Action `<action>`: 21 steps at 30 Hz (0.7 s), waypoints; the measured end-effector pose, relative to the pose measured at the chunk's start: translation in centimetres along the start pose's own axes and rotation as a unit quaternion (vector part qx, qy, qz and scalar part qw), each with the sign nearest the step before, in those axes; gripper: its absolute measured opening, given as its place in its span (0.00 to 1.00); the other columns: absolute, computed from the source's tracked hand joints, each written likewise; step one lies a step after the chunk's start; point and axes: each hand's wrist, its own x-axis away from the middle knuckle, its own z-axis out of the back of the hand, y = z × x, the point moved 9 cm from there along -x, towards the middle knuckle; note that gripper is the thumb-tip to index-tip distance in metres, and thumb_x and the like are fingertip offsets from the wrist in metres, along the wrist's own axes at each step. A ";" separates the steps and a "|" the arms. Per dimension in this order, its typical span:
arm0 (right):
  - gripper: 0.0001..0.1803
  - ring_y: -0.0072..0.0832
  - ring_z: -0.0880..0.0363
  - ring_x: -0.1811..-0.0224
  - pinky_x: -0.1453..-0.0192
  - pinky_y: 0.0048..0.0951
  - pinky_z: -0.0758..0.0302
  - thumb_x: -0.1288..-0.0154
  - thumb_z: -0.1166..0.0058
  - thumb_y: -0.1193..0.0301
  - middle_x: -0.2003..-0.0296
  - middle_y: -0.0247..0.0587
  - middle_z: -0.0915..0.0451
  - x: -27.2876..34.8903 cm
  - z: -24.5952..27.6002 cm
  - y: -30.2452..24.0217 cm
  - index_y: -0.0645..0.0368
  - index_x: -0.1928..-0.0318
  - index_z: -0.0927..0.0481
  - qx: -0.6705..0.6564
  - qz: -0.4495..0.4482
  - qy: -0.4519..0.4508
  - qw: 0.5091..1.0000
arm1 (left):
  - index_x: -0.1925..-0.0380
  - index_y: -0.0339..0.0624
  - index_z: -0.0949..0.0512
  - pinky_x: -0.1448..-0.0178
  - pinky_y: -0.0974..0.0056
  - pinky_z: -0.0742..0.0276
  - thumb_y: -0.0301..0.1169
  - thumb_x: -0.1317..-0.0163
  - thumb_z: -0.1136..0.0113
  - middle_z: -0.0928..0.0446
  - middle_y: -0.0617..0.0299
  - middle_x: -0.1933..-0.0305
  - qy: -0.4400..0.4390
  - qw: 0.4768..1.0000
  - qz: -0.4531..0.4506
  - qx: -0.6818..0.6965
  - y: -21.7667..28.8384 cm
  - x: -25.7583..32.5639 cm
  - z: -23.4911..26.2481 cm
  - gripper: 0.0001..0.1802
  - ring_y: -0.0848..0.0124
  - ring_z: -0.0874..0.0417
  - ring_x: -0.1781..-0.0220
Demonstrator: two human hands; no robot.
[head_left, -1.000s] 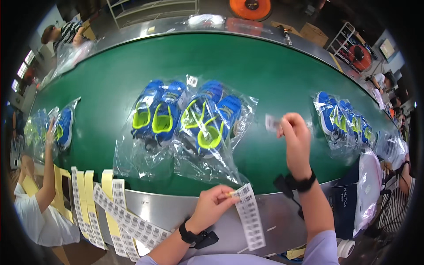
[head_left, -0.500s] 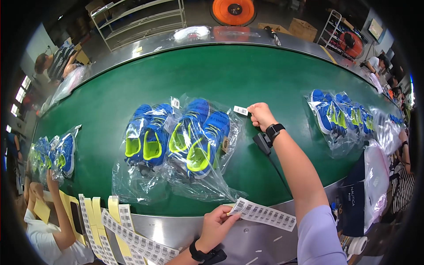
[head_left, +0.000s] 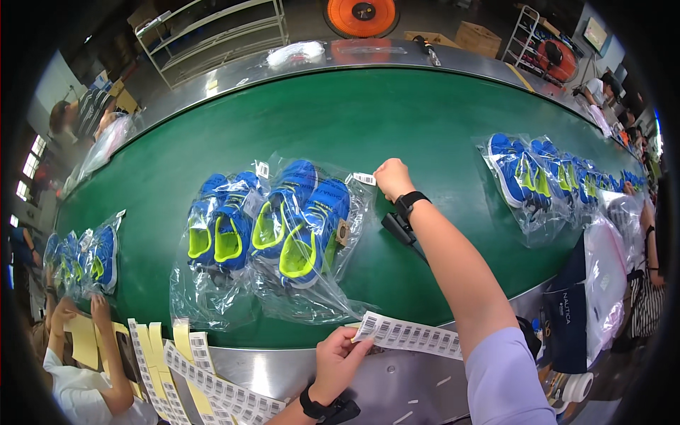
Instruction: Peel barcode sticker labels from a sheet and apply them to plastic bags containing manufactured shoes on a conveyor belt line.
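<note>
The right hand (head_left: 392, 178) pinches a small barcode sticker (head_left: 364, 178) at the far edge of the bagged blue shoes (head_left: 306, 223) on the green belt (head_left: 368, 120); the slack plastic could crease it. The left hand (head_left: 341, 361) grips the sticker strip (head_left: 411, 334) near the counter (head_left: 397, 382).

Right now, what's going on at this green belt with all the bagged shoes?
A person is sticking labels on bagged shoes. Their right hand presses a small white sticker onto the top corner of a clear bag of blue and yellow shoes lying on the green conveyor belt. Their left hand holds a strip of barcode labels at the belt's near edge. More bagged pairs lie to the right.
</note>
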 end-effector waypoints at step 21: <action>0.16 0.55 0.19 0.65 0.58 0.48 0.22 0.45 0.44 0.62 0.73 0.57 0.19 5.6 11.9 2.4 0.65 0.75 0.19 0.187 0.195 0.131 0.954 | 0.54 0.34 0.29 0.57 0.66 0.19 0.20 0.37 0.43 0.18 0.52 0.59 0.162 0.974 0.049 0.147 1.7 8.3 4.1 0.12 0.69 0.16 0.61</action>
